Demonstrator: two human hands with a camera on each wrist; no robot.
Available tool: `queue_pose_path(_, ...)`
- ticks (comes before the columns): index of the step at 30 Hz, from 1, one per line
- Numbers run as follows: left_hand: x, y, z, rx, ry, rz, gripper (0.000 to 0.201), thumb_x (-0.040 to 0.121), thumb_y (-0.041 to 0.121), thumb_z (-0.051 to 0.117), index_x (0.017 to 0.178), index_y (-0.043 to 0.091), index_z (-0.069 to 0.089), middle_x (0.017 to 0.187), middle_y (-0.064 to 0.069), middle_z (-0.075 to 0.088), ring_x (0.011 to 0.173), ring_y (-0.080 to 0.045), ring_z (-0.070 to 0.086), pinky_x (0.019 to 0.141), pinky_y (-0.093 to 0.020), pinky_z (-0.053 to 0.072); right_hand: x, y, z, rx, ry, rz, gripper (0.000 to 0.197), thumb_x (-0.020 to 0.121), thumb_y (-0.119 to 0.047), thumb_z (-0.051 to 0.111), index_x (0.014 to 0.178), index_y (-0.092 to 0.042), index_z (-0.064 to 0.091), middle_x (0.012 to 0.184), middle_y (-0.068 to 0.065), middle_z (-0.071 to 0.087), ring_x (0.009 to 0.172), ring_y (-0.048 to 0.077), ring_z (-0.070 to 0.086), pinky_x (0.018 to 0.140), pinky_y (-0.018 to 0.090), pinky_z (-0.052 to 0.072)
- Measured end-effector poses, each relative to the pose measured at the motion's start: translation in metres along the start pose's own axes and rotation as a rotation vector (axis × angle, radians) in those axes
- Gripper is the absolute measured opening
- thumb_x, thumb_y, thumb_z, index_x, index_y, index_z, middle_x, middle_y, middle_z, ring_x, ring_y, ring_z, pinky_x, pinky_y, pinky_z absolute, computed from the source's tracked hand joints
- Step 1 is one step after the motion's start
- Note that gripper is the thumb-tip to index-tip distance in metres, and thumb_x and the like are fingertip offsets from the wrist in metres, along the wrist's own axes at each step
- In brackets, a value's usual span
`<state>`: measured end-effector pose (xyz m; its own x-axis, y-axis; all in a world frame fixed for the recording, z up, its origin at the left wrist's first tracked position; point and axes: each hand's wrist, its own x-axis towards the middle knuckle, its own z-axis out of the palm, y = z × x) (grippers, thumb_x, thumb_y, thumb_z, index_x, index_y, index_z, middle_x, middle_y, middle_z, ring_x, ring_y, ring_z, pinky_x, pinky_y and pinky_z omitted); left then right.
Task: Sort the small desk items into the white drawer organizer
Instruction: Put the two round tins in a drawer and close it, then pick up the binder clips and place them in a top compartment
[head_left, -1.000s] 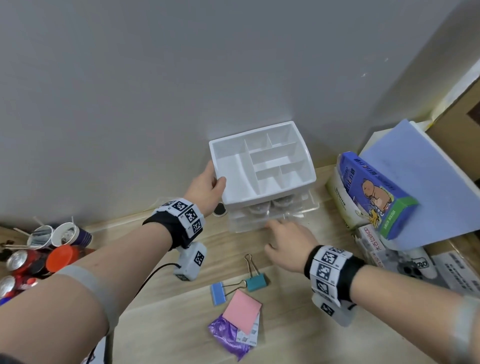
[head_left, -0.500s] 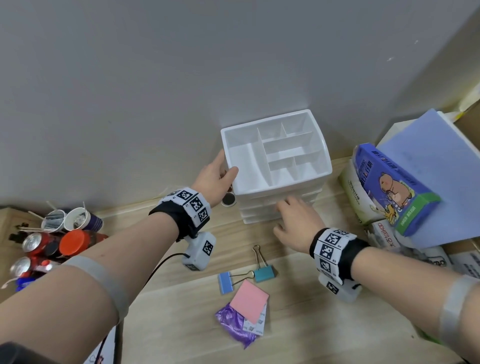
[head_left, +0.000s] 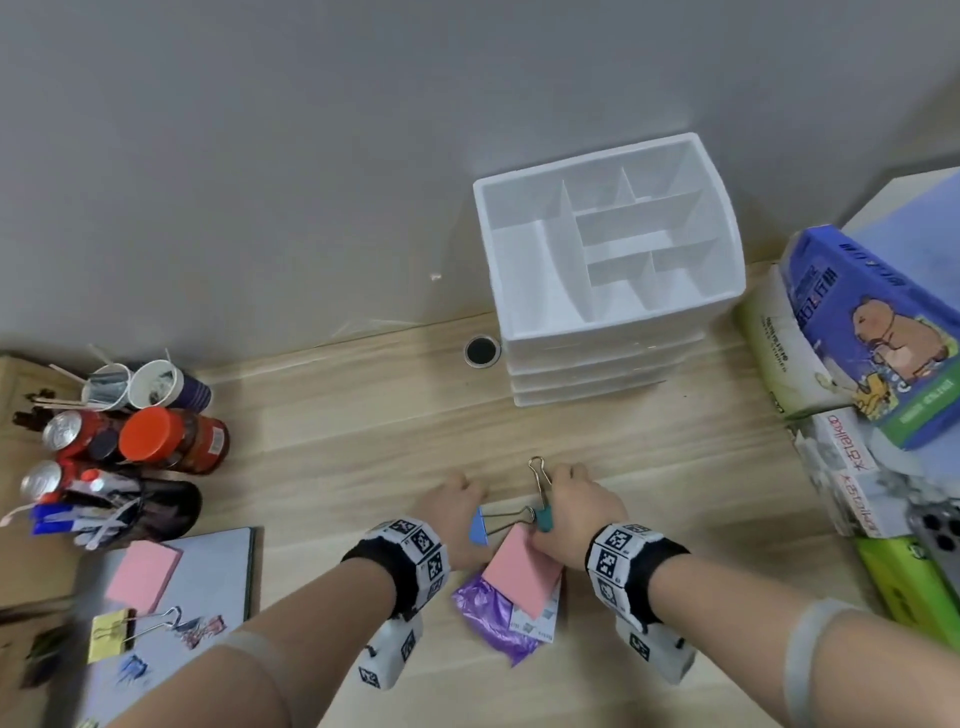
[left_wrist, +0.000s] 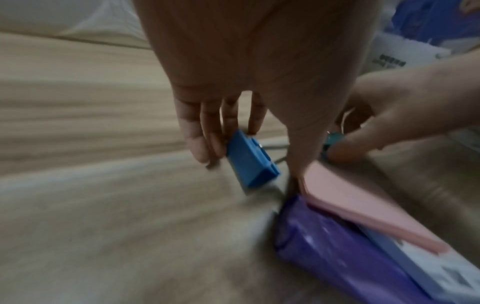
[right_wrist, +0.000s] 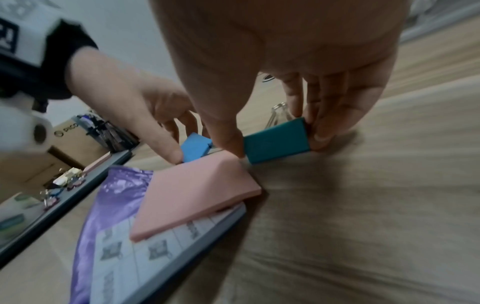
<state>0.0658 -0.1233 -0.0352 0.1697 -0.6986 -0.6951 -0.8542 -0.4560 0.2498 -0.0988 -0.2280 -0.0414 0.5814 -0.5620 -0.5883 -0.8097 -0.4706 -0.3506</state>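
Note:
The white drawer organizer (head_left: 613, 326) stands against the wall with its drawers shut and its top compartments bare. Nearer me on the wooden desk, my left hand (head_left: 467, 514) pinches a blue binder clip (left_wrist: 249, 162) between fingers and thumb. Right beside it, my right hand (right_wrist: 278, 144) pinches a teal binder clip (right_wrist: 276, 142), whose wire handles (head_left: 539, 475) stick out toward the organizer. Both clips sit low at the desk surface. A pink sticky-note pad (head_left: 522, 569) lies just behind them on a white card and a purple plastic bag (head_left: 493, 618).
Paper cups, cans and an orange-lidded jar (head_left: 171, 441) crowd the left edge. A notebook (head_left: 208, 587) at lower left carries another pink pad and a yellow binder clip (head_left: 109, 636). Stacked boxes (head_left: 872, 332) line the right side. A cable hole (head_left: 482, 351) sits left of the organizer.
Both hands left the organizer, where the right hand pushed a drawer shut, and drew back toward me. Each has now taken hold of a binder clip.

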Motion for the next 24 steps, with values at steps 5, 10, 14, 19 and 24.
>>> queue_pose_path(5,0.003,0.012,0.008,0.027,0.075,-0.043,0.047,0.075,0.029,0.071,0.115,0.012,0.052,0.116,-0.007,0.048,0.092,-0.028,0.06,0.069,-0.029,0.045,0.005,0.003,-0.006,0.084,-0.106,0.065,0.071,0.069,-0.063,0.063,0.119,-0.013,0.056,0.12,0.01,0.048,0.101,0.027,0.062,0.087,0.033,0.051)
queue_pose_path(10,0.002,0.007,-0.012,0.131,-0.031,-0.127,0.053,0.071,0.021,0.077,0.115,0.011,0.049,0.111,-0.01,0.056,0.093,-0.03,0.064,0.072,-0.035,0.054,0.005,0.008,-0.022,0.339,-0.213,0.066,0.037,0.071,-0.046,0.071,0.091,-0.015,0.066,0.099,0.007,0.067,0.087,0.023,0.065,0.076,0.034,0.052)
queue_pose_path(14,-0.006,0.008,-0.028,0.082,-0.158,-0.17,0.034,0.077,0.014,0.074,0.104,0.011,0.053,0.094,-0.006,0.057,0.077,-0.023,0.059,0.062,-0.031,0.048,-0.003,0.001,-0.03,0.499,-0.278,0.0,0.03,0.07,-0.034,0.081,0.089,-0.026,0.059,0.092,-0.003,0.066,0.092,0.02,0.066,0.084,0.034,0.054)
queue_pose_path(19,-0.029,0.005,-0.059,-0.375,-0.165,-0.208,0.005,0.086,0.008,0.06,0.082,0.011,0.061,0.062,-0.008,0.064,0.049,-0.021,0.065,0.066,-0.04,0.062,-0.026,-0.016,-0.051,0.624,-0.355,-0.112,0.043,0.068,-0.032,0.083,0.102,-0.016,0.062,0.087,0.001,0.065,0.077,0.02,0.065,0.069,0.033,0.054)
queue_pose_path(24,-0.064,0.033,-0.112,-0.686,-0.077,0.011,0.016,0.088,0.0,0.057,0.1,0.0,0.068,0.088,-0.021,0.07,0.058,-0.022,0.067,0.067,-0.035,0.063,-0.055,-0.042,-0.097,0.704,-0.289,-0.325,0.043,0.072,-0.022,0.086,0.102,-0.019,0.055,0.087,0.003,0.067,0.071,0.017,0.063,0.064,0.034,0.054)
